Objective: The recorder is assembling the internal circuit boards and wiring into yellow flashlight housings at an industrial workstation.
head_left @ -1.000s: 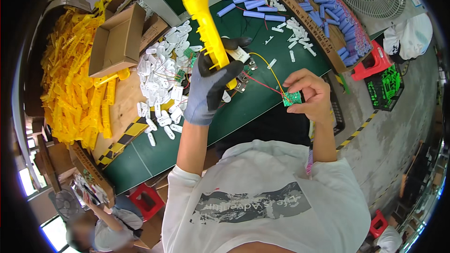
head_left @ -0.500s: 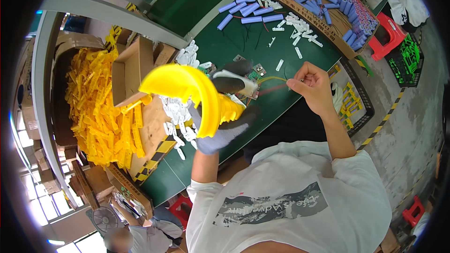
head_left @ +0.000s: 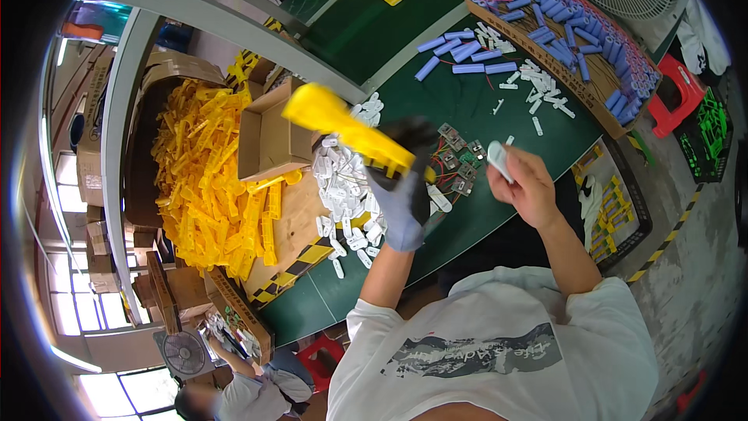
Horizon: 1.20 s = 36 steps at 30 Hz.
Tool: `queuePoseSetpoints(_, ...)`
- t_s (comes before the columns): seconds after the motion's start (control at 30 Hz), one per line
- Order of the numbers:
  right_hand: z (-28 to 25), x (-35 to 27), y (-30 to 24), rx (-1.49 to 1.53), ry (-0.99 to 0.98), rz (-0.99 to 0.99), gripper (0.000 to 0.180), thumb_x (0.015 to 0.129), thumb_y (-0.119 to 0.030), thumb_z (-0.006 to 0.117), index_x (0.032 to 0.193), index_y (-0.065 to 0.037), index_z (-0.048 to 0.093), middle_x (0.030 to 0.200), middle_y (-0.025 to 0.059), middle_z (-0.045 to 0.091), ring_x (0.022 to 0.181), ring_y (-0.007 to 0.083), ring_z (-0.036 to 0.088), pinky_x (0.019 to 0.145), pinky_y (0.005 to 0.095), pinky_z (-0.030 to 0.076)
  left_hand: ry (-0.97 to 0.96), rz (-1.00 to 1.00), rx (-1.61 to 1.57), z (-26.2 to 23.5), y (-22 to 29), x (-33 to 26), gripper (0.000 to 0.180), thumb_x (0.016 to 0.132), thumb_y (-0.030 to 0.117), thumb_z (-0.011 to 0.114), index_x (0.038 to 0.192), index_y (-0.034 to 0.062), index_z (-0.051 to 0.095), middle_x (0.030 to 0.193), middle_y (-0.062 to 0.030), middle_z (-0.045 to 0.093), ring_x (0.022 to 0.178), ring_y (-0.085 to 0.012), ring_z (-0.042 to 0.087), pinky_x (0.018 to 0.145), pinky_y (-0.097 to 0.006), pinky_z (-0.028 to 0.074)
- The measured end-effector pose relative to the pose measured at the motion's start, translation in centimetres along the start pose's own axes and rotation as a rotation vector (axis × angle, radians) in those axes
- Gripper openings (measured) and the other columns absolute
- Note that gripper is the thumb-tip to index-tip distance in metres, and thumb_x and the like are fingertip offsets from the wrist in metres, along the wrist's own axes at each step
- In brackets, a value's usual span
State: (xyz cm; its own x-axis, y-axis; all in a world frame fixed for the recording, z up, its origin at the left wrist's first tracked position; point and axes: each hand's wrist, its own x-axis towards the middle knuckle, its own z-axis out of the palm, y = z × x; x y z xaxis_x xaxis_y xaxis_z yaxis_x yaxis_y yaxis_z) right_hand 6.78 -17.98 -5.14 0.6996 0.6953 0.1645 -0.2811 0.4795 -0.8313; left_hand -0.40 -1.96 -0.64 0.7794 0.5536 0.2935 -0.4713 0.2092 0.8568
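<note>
Left hand (head_left: 407, 195) (gloved) grips a yellow casing (head_left: 351, 129); right hand (head_left: 533, 187) pinches a white piece (head_left: 499, 160).

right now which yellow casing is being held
The yellow casing gripped by the gloved left hand, its wide end pointing up-left; the heaped casings at the picture's left lie loose.

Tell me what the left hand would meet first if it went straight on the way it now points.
The left hand would probably meet the nearest loose purple cylinder, across some green tabletop; blur and unclear height leave that line uncertain.
</note>
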Motion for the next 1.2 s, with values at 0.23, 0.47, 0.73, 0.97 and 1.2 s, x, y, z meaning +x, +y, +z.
queuePoseSetpoints(0.23,3.7,0.3,1.1,0.044,-0.19,0.22,0.039,0.101,-0.037,0.038,0.081,-0.005,0.049,0.063,-0.0003,0.042,0.052,0.0065,0.035,0.046,0.0221,0.029,0.154,-0.06,-0.168,-0.6,-3.3,-0.3,0.052,0.096,0.05,0.043,0.121,0.0044,0.046,0.104,-0.0111,0.057,0.09,-0.0213,0.058,0.083,-0.035,0.048)
queuePoseSetpoints(0.47,3.7,0.9,1.2,0.377,-0.215,0.257,0.037,0.101,-0.036,0.037,0.081,-0.006,0.048,0.061,-0.0041,0.035,0.049,0.0038,0.028,0.044,0.0198,0.025,-0.057,-0.176,-0.079,-2.5,-5.6,-1.3,0.07,0.091,0.068,0.034,0.114,0.0041,0.051,0.102,-0.0094,0.058,0.085,-0.0186,0.059,0.074,-0.032,0.049)
queuePoseSetpoints(0.73,4.5,0.6,1.6,0.409,-0.092,0.191,0.035,0.101,-0.036,0.038,0.086,-0.006,0.048,0.063,-0.0054,0.034,0.051,0.0025,0.026,0.047,0.0188,0.025,-0.216,-0.248,-0.182,-3.0,-4.8,-1.2,0.045,0.093,0.043,0.055,0.113,0.0027,0.053,0.103,-0.0088,0.058,0.095,-0.0198,0.059,0.082,-0.032,0.048)
queuePoseSetpoints(0.97,5.0,1.2,1.4,0.543,0.005,0.155,0.043,0.102,-0.039,0.032,0.075,-0.01,0.045,0.059,-0.0057,0.03,0.049,0.0047,0.026,0.047,0.0206,0.022,-0.299,-0.615,-0.195,-5.4,-5.6,-2.1,0.08,0.075,0.061,0.066,0.121,-0.0011,0.048,0.092,-0.0184,0.064,0.074,-0.0289,0.066,0.061,-0.033,0.058)
queuePoseSetpoints(1.2,4.5,1.4,1.7,0.581,0.034,0.156,0.046,0.102,-0.042,0.032,0.069,-0.012,0.043,0.056,-0.0047,0.03,0.047,0.0064,0.025,0.043,0.0225,0.02,-0.198,-0.205,-0.195,0.0,-3.9,-1.4,0.063,0.082,0.048,0.065,0.123,0.0051,0.044,0.116,-0.0183,0.057,0.105,-0.0292,0.057,0.092,-0.04,0.047)
